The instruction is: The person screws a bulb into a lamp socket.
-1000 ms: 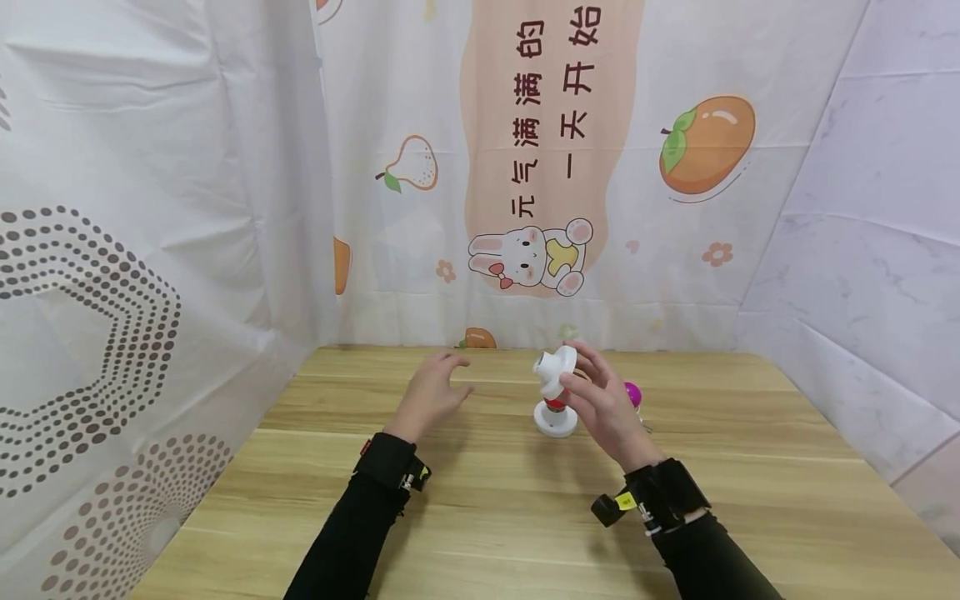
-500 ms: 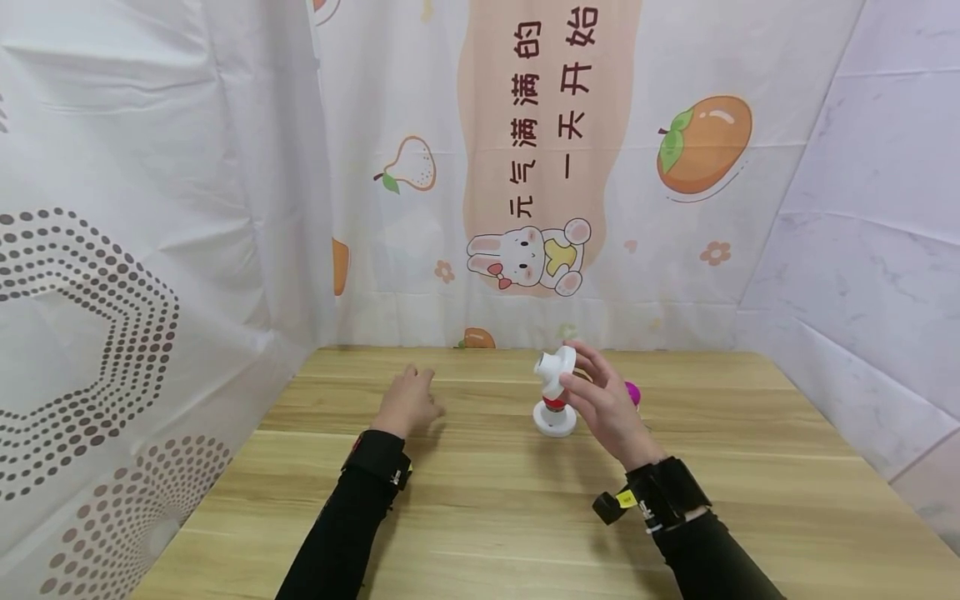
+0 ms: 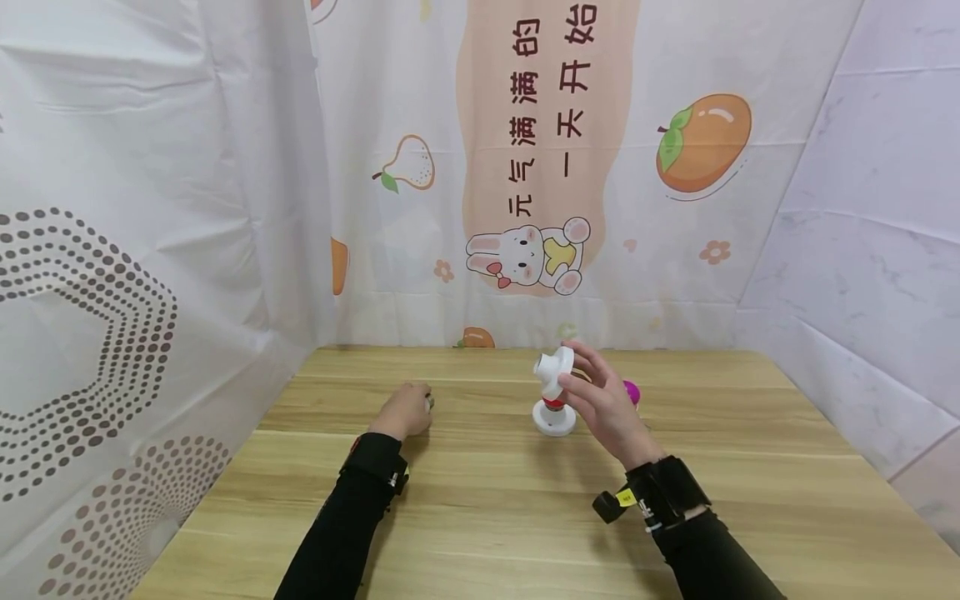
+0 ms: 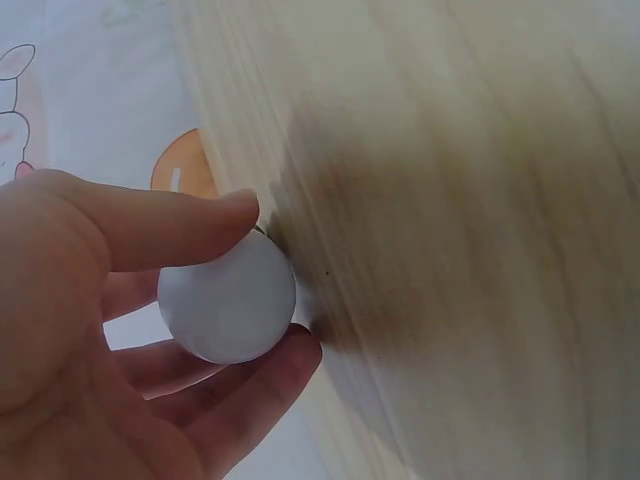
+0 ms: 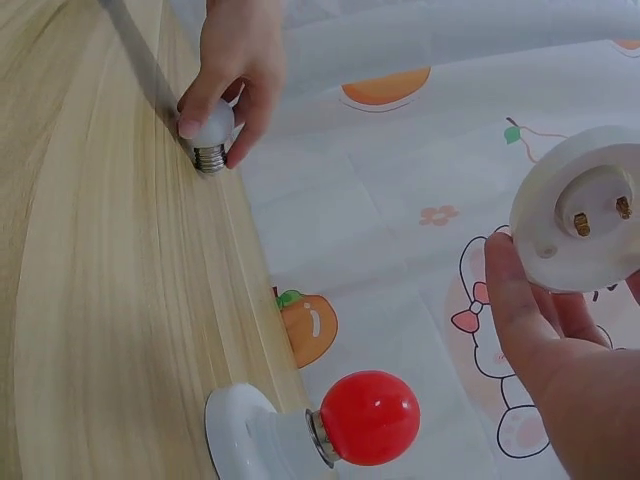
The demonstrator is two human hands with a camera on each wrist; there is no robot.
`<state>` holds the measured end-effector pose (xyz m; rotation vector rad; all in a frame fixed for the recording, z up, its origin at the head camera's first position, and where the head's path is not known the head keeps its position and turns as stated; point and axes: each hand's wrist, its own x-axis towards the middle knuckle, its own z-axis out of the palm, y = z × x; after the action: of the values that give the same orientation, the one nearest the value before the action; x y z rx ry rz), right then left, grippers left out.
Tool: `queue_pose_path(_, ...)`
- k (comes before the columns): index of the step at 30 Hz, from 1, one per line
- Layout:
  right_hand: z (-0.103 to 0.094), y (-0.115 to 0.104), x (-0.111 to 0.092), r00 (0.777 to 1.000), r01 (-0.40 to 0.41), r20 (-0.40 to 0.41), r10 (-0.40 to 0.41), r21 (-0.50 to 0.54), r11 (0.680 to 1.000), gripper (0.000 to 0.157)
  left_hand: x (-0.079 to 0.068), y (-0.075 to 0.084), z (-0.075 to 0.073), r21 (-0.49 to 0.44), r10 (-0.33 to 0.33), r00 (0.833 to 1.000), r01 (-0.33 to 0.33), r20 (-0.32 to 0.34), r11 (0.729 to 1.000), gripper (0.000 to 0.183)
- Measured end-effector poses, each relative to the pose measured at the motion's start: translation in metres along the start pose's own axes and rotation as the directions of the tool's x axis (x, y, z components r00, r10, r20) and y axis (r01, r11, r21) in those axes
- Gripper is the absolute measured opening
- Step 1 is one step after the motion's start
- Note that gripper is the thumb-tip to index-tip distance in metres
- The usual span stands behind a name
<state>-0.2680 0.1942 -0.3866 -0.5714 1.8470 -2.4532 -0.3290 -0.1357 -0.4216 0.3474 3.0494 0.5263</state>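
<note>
My left hand [image 3: 405,411] grips a small white light bulb [image 4: 228,300] at the table surface, left of centre. In the right wrist view, the silver screw base of that bulb [image 5: 207,140] shows below the fingers. Raised over the table, my right hand [image 3: 606,410] holds a white lamp holder [image 3: 552,372] by its round flange. Two brass contacts show on its underside in the right wrist view. Just beneath it stands a second lamp holder [image 3: 555,421] with a red bulb [image 5: 370,418] fitted in it. In the head view, the raised holder hides most of the red bulb.
A purple bulb [image 3: 632,392] lies behind my right hand, partly covered by it. The wooden table [image 3: 480,517] ends at a printed curtain [image 3: 405,250] at the back. More curtains hang on the left and right sides.
My left hand has moved left and down to the table, and its fingers have closed round the white bulb. The right hand still holds the lamp holder in nearly the same place.
</note>
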Motion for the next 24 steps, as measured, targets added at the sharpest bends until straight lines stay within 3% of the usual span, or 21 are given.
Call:
queue_pose_path(5,-0.001,0.001,0.0,1.0,-0.01,0.003,0.01,-0.012,1.0,0.062,0.001,0.001,-0.001,-0.016,0.018,1.0,-0.018,-0.003,1.0,0.04)
queue_pose_path(14,-0.002,0.002,0.001,1.0,-0.016,0.006,0.017,-0.021,1.0,0.062,0.003,0.014,-0.006,-0.145,0.052,0.997,-0.058,-0.048,0.988,0.047)
queue_pose_path(20,-0.002,0.002,0.001,1.0,-0.014,0.008,0.014,-0.026,1.0,0.064,0.003,0.026,-0.012,-0.252,0.096,0.99,-0.118,-0.101,0.96,0.054)
queue_pose_path(24,-0.002,0.001,0.001,1.0,-0.016,0.004,0.016,-0.033,0.999,0.065,0.002,0.037,-0.019,-0.313,0.156,0.971,-0.207,-0.181,0.927,0.05)
